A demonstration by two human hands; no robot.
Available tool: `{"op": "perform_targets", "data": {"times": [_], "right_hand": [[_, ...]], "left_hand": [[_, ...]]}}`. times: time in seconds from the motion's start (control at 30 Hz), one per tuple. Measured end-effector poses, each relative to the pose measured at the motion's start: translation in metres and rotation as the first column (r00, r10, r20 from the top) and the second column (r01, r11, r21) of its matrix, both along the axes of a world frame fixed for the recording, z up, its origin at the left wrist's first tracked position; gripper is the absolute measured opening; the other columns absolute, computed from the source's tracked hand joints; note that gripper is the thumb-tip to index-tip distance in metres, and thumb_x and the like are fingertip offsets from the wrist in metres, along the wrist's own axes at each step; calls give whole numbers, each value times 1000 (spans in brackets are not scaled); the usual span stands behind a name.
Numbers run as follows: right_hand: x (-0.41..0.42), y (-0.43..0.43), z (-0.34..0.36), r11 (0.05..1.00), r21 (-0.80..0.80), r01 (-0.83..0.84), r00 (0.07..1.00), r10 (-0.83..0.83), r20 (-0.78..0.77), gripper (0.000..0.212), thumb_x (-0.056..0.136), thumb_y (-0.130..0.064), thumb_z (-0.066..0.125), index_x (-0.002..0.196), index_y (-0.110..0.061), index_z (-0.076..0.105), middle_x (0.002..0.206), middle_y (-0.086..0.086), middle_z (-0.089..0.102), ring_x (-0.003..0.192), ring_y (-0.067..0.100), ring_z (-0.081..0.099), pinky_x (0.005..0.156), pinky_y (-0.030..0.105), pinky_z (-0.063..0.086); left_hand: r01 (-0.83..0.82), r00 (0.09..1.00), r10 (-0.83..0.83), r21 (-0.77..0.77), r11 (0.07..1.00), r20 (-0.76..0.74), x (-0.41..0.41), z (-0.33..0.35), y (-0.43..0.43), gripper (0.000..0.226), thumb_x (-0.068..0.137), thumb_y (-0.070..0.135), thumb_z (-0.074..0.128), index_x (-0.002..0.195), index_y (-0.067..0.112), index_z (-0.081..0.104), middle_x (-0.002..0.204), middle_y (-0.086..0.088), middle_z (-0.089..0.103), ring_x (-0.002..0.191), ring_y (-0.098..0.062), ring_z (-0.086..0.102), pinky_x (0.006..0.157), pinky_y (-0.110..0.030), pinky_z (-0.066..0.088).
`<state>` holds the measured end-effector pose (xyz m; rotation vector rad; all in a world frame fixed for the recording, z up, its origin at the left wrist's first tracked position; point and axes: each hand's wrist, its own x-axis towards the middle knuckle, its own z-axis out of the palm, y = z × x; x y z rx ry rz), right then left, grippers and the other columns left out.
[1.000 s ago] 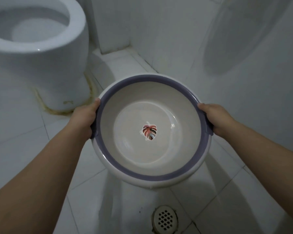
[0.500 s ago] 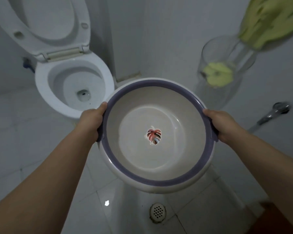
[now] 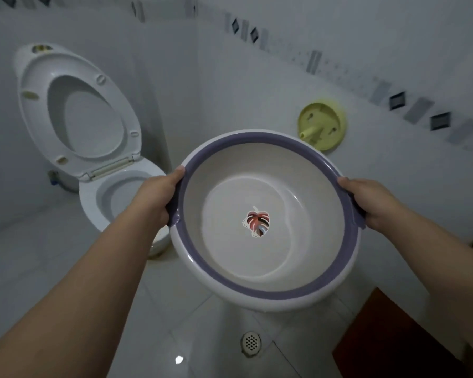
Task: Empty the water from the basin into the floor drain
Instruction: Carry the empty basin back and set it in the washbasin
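Bare floor (image 3: 202,336) around drain (image 3: 251,342); toilet (image 3: 112,197) left.

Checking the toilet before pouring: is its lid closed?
No. The toilet lid stands raised, leaving the bowl open beside the basin.

**Both hands gripped, arms outstretched**

Both bare forearms reached forward from the bottom corners, well apart and converging slightly. The left hand (image 3: 159,196) was curled closed on the left side of the basin (image 3: 265,294) rim, thumb on top. The right hand (image 3: 372,204) was clamped on the opposite side, thumb along the rim, fingers tucked under. Both wrists were nearly straight.
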<state>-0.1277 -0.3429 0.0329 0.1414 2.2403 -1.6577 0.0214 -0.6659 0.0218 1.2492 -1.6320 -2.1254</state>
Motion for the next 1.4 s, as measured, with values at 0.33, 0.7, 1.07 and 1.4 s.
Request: {"op": "perform_targets", "data": {"times": [0.33,0.7,1.07,1.4], "right_hand": [[61,95,71,965,-73,253,962,-259,-86,24,87,-28,58,77,-7,64,73,8,69,60,19,65,57,29,48],[148,249,102,800,-173,574,795,-595,-116,19,89,-23,56,97,-9,65,84,2,69,73,17,66,60,26,50],[246,395,94,633,-119,765,635,-772,-27,22,89,-27,57,83,-9,68,73,5,74,70,22,69,62,31,49],[280,501,52,656,-44,754,657,-749,87,32,91,-29,52,101,-2,66,95,16,70,86,33,66,76,39,53]], "left_hand": [[230,968,-226,28,973,-108,-20,93,68,26,87,28,62,70,9,62,41,2,65,34,-11,61,30,-18,43],[596,801,-588,53,801,-118,-59,130,224,25,89,30,57,76,10,63,44,1,67,37,-13,63,33,-20,47],[747,664,-741,33,664,-106,-55,112,395,24,87,28,62,74,8,63,41,1,65,39,-14,63,34,-19,45],[738,674,-734,-92,668,77,-34,73,512,37,82,34,67,99,2,63,91,-12,65,70,-27,59,75,-37,46]]}}
